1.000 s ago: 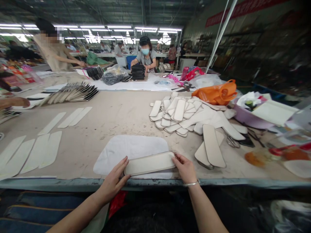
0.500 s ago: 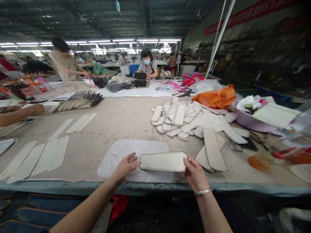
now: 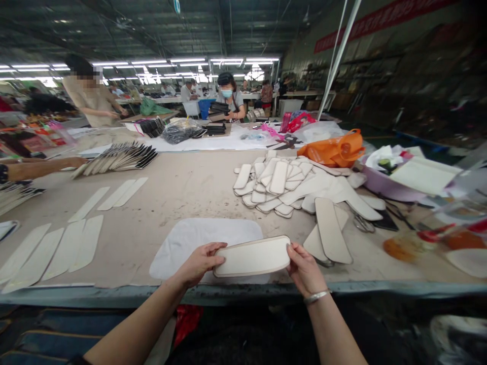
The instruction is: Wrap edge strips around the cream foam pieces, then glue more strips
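Note:
Between my two hands is a long, off-white panel (image 3: 251, 257) with rounded corners and a darker edge. My left hand (image 3: 201, 262) grips its left end, thumb on top and fingers at the edge. At the right end, my right hand (image 3: 304, 266) pinches the panel; that wrist wears a silver bangle. Beneath the panel a white rounded sheet (image 3: 175, 248) lies flat on the table, partly covered. Similar panels form a loose pile (image 3: 279, 177) beyond my right hand, and two beige panels (image 3: 332, 230) lie overlapped nearer to it.
Flat cream strips (image 3: 53, 251) lie at the left, with a fanned stack (image 3: 117, 158) behind them. A co-worker's arm (image 3: 41, 169) reaches in there. To the right are an orange bag (image 3: 331, 149), a purple basin (image 3: 395, 185), scissors (image 3: 363, 223) and a jar (image 3: 403, 246).
My left hand has closed on the panel's left end, and the panel has tilted, its right end higher. The co-worker's arm at the left has reached farther toward the fanned stack.

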`<action>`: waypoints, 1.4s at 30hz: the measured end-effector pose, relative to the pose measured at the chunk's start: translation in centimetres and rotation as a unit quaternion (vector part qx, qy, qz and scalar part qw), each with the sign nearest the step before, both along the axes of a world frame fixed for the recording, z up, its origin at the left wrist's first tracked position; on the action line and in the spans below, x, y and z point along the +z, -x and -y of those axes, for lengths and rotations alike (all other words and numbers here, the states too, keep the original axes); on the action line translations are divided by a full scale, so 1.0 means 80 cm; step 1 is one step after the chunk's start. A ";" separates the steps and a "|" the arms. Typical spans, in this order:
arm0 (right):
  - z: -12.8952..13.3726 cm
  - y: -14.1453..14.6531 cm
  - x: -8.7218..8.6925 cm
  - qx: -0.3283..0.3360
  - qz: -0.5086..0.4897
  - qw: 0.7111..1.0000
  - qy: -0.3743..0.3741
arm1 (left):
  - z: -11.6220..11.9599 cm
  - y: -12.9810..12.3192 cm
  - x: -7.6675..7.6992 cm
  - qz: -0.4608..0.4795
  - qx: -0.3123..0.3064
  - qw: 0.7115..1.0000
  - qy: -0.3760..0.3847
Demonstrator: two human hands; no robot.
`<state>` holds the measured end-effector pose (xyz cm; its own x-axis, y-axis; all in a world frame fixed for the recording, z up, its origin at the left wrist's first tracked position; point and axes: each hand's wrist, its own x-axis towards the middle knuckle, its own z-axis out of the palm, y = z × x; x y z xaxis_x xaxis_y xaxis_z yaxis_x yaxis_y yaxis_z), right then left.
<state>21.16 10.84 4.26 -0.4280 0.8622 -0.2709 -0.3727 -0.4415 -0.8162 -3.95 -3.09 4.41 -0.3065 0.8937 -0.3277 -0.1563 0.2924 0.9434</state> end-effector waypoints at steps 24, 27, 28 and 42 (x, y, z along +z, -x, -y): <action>-0.017 0.014 -0.041 0.033 0.453 0.837 -0.305 | 0.025 0.017 -0.022 0.035 0.044 0.994 0.095; -0.015 0.018 -0.041 0.030 0.485 0.813 -0.321 | 0.025 0.021 -0.022 -0.025 0.025 0.994 0.104; -0.014 0.019 -0.041 0.034 0.494 0.805 -0.326 | 0.025 0.023 -0.022 -0.069 0.017 0.992 0.104; -0.004 0.017 -0.033 0.085 0.530 0.687 -0.489 | 0.012 0.027 -0.015 -0.572 -0.100 0.813 0.047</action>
